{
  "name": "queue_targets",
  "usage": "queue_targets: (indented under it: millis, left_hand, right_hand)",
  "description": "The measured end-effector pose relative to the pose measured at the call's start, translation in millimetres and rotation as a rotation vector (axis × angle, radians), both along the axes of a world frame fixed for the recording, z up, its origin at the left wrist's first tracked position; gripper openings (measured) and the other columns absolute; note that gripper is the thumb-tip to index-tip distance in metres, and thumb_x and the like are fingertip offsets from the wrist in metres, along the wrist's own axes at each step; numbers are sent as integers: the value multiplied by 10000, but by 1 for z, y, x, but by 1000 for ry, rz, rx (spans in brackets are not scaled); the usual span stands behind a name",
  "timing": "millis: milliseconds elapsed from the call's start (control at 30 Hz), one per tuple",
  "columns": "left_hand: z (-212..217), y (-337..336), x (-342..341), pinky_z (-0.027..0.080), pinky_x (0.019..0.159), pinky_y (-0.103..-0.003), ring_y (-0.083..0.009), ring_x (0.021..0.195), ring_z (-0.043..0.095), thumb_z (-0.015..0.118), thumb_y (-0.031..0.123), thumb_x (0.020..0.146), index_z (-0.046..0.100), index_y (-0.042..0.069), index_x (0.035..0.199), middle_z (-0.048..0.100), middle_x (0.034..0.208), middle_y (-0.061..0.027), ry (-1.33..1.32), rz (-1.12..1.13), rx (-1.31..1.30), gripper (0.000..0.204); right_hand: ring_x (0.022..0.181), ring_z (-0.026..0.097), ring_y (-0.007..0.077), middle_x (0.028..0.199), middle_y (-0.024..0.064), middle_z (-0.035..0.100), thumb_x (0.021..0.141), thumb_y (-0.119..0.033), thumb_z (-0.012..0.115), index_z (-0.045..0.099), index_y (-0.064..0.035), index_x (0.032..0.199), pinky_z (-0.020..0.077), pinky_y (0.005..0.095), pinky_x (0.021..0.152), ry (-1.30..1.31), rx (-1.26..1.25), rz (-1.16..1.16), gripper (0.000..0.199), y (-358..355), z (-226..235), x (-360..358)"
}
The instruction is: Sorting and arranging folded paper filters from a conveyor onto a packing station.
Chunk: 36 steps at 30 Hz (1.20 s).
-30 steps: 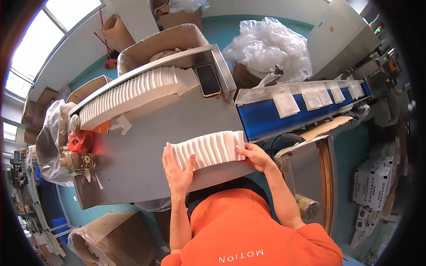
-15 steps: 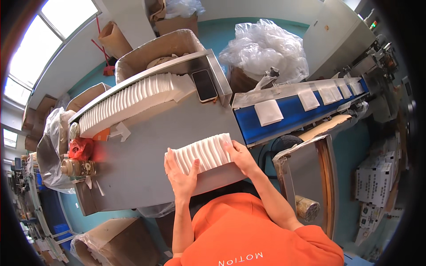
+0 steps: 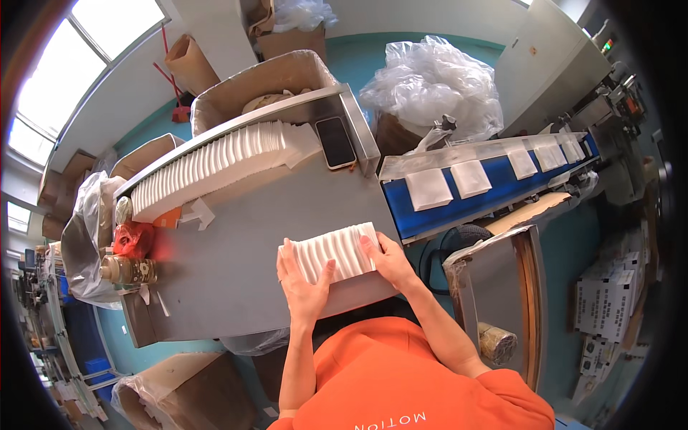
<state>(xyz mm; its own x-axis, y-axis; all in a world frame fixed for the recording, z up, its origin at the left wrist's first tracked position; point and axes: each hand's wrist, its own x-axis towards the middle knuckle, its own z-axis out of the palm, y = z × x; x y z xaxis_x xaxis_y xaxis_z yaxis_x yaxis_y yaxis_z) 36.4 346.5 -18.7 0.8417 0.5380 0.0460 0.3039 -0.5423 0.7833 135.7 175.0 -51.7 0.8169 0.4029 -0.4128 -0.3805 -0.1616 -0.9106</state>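
Between my two hands I hold a stack of folded white napkins, standing on edge near the front of the grey metal table. My left hand presses the stack's left end, its thumb along the near side. At the other end my right hand grips with its thumb on top; its other fingers are partly hidden behind the stack. A long row of similar napkins leans along the table's back rail. To the right, a blue conveyor belt carries several flat folded napkins.
A black phone lies at the table's back right corner. A jar and a red plastic bag sit at the left edge. Behind stand a cardboard box and bundled clear plastic. A cart-like frame is at right.
Both hands, with the napkin stack between them, have shifted slightly right and toward me in the picture. Napkins on the belt have moved left, closer to the table.
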Motion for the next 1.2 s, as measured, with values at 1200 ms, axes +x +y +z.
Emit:
queue_targets:
  millis: [1200]
  left_hand:
    - [-6, -2, 12, 300, 1135, -446, -371, 1383, 349, 776, 360, 828, 294, -14, 1483, 359, 1470, -237, -37, 10, -33, 895]
  right_hand:
    - [1072, 598, 167, 1168, 95, 628, 952, -290, 643, 568, 9, 1266, 504, 302, 899, 471, 381, -85, 440, -7, -8, -1]
